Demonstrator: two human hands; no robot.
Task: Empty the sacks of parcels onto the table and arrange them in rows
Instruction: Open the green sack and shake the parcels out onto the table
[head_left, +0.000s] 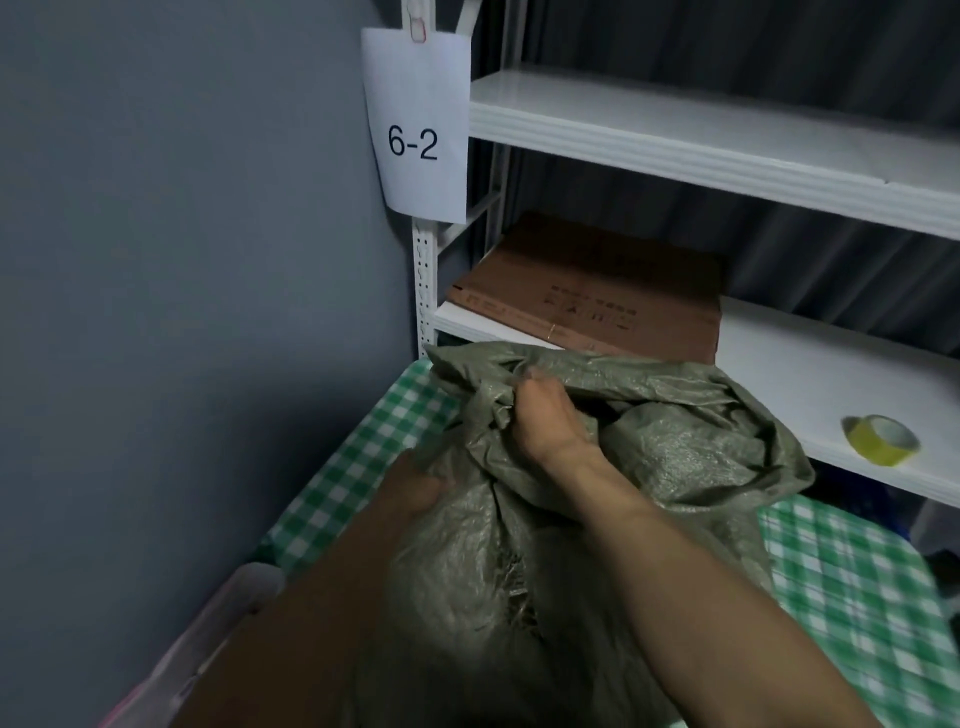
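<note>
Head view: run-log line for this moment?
stage: sack unemptied on table | left hand: grips sack side | right hand: grips bunched sack top | parcels: none in view

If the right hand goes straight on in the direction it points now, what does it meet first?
The green sack that the right hand grips; past it, probably the white shelf post, though depth is unclear.
</note>
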